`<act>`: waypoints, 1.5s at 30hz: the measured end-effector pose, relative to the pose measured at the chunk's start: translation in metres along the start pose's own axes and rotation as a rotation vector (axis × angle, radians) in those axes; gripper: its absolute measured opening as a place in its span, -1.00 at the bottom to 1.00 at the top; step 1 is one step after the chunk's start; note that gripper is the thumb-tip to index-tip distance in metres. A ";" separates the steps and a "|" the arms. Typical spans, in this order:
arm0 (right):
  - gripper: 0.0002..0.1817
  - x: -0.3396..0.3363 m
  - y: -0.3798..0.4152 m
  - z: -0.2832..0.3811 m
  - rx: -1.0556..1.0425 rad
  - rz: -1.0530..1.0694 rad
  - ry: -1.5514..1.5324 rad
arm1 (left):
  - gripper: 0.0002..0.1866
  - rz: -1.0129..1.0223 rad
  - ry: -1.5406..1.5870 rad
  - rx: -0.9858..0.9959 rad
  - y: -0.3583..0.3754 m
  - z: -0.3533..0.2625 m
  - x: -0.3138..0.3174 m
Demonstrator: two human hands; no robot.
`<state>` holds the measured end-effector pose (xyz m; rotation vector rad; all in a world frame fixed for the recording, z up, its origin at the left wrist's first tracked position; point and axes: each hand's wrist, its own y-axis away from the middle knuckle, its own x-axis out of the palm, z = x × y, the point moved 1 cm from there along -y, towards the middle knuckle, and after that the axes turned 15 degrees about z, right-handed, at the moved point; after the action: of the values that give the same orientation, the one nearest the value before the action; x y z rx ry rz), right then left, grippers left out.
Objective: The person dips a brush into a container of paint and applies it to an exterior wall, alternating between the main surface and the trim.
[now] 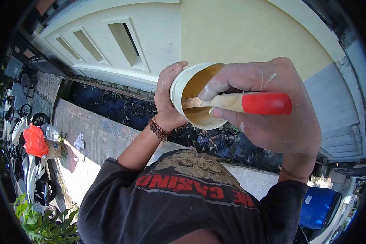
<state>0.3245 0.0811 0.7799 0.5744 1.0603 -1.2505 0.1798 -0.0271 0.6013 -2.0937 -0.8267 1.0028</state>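
My left hand is wrapped round the side of a white paint pot, which is tilted with its mouth towards me. Cream-yellow paint coats the pot's inner wall. Between the thumb and fingers of my right hand, spotted with dried paint, is a paintbrush with a pale wooden handle and a red end. Its lower part reaches inside the pot; the bristles are hidden there. The right hand covers part of the pot's right rim.
Ahead stands a wall, part cream-yellow and part whitish, with slot openings. A ditch of dark water runs below it, beside a concrete path. Parked motorcycles, a red plastic bag and a blue drum stand around.
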 end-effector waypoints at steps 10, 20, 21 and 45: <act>-0.76 -0.001 -0.008 0.002 -0.077 0.019 0.020 | 0.05 0.002 0.144 -0.129 0.014 0.013 0.002; -0.68 0.004 -0.007 0.004 -0.009 -0.164 -0.017 | 0.10 -0.013 0.190 -0.184 0.015 0.016 -0.007; -0.67 0.005 -0.007 0.005 0.008 -0.186 -0.019 | 0.12 -0.082 0.092 -0.092 0.010 0.008 -0.008; -0.76 0.012 -0.027 0.015 0.083 -0.382 -0.138 | 0.07 -0.192 -0.156 0.037 0.013 0.013 -0.017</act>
<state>0.3032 0.0552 0.7808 0.3499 1.0348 -1.6493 0.1642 -0.0438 0.5922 -1.8815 -1.0570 1.0768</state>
